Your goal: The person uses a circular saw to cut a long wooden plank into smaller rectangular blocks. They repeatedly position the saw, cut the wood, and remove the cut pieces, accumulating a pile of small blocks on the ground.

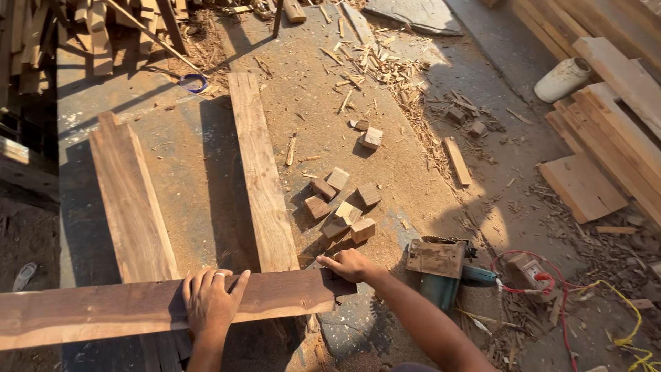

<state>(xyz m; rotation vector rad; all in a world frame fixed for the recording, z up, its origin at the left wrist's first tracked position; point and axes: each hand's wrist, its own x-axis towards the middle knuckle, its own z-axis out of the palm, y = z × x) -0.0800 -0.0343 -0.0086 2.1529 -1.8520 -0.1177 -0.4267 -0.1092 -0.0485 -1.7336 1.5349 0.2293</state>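
Note:
A long wooden plank [89, 310] lies crosswise in front of me, resting on two other planks. My left hand [210, 300] presses flat on top of it, fingers spread, with a ring on one finger. My right hand [351, 265] grips the plank's right end, fingers curled over its edge. Under it, one long plank [261, 172] and a second plank [131, 200] run away from me on the dusty floor.
Several small wood offcut blocks [341, 207] lie just beyond my right hand. An electric power tool [441, 269] with red cable [544, 282] sits at right. Stacked boards [613, 131] and a white jug [563, 79] are at far right, wood shavings [385, 69] behind.

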